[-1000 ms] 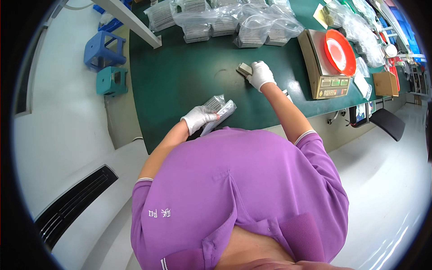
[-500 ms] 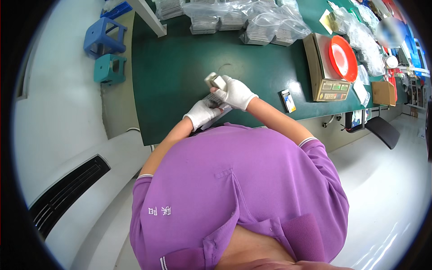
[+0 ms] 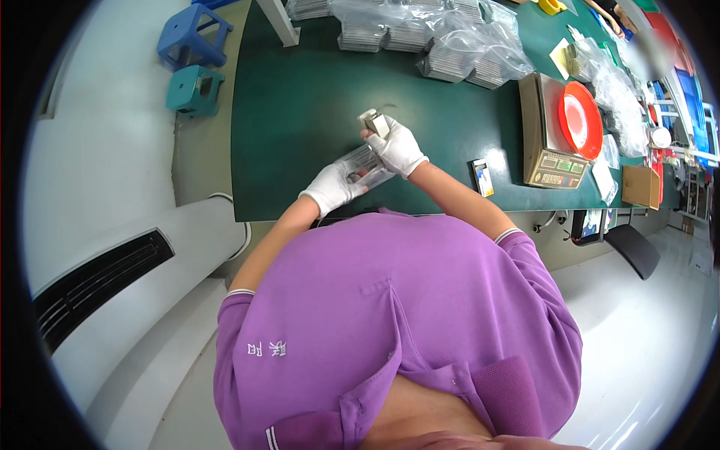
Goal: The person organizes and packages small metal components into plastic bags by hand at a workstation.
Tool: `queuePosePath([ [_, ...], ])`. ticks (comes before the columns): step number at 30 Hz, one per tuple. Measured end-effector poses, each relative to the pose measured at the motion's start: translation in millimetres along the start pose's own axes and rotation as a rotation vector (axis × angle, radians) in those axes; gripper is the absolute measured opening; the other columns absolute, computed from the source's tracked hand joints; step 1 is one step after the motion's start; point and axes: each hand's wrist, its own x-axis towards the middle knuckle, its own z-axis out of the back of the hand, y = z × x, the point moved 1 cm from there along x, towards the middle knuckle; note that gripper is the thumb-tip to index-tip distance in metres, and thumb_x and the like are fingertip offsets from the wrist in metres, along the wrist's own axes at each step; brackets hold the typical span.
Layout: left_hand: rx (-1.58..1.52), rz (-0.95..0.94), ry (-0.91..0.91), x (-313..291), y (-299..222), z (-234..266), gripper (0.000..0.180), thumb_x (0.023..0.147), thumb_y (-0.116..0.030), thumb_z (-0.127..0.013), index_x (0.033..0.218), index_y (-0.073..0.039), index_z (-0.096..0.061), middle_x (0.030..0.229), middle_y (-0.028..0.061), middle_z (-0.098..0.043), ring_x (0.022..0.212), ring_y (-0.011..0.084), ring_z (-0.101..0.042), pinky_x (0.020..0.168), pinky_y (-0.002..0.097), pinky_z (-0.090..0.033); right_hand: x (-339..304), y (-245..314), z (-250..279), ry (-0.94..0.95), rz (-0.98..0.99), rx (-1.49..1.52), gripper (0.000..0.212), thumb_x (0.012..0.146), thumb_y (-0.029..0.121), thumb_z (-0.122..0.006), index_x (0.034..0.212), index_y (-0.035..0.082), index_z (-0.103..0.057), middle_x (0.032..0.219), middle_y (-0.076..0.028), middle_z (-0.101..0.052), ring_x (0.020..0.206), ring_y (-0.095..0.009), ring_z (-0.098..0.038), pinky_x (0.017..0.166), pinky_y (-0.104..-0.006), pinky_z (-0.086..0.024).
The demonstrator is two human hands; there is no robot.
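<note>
Both of my hands wear white gloves and work close to the near edge of the green table [image 3: 285,112]. My left hand [image 3: 332,190] is closed round a clear plastic bag [image 3: 363,160] with greyish contents, tilted up to the right. My right hand [image 3: 400,150] grips a small pale block-shaped thing [image 3: 377,125], whose kind I cannot make out. It sits just above the bag's upper right part, and the glove overlaps the bag there. Part of the bag is hidden behind the fingers.
Clear bags [image 3: 442,64] of stacked grey plates lie at the back. To the right stand a weighing scale [image 3: 551,169] with a red dish [image 3: 568,112] and a cardboard box [image 3: 641,187]. A small flat packet [image 3: 481,178] lies nearer. A metal post [image 3: 281,22] rises at back left.
The view has shifted slightly. My hands have parted a little, and more of the plastic bag shows between them. Each hand keeps its hold.
</note>
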Motion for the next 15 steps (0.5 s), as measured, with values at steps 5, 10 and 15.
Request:
queuePosePath([
  [5,-0.201,0.009,-0.215,-14.5,20.1,-9.8,0.038,0.072,-0.001,-0.064,0.108,0.001,-0.052,0.075,0.0010,-0.054,0.066,0.0079,-0.051,0.064,0.0218,-0.044,-6.8,28.2,0.1,0.094,-0.012,-0.210,0.047,0.078,0.047,-0.058,0.097,0.004,-0.054,0.082,-0.019,-0.063,0.079,-0.037,-0.060,0.070,-0.0401,-0.047],
  [10,-0.112,0.074,-0.264,-15.4,7.2,-6.4,0.046,0.070,-0.010,-0.068,0.111,0.003,-0.051,0.096,0.0123,-0.064,0.091,0.0209,-0.062,0.080,0.0280,-0.047,-14.7,42.9,-21.5,0.200,0.107,-0.400,0.051,0.080,0.052,-0.051,0.095,0.004,-0.052,0.080,-0.021,-0.062,0.079,-0.039,-0.060,0.070,-0.0424,-0.047],
  [15,-0.290,0.000,-0.316,-17.4,18.8,-10.9,0.046,0.072,-0.012,-0.069,0.112,0.001,-0.049,0.092,0.0109,-0.065,0.087,0.0171,-0.061,0.078,0.0272,-0.047,-9.9,32.8,-31.9,0.176,0.035,-0.271,0.044,0.082,0.042,-0.056,0.104,0.004,-0.054,0.084,-0.018,-0.063,0.081,-0.034,-0.061,0.073,-0.0369,-0.047],
])
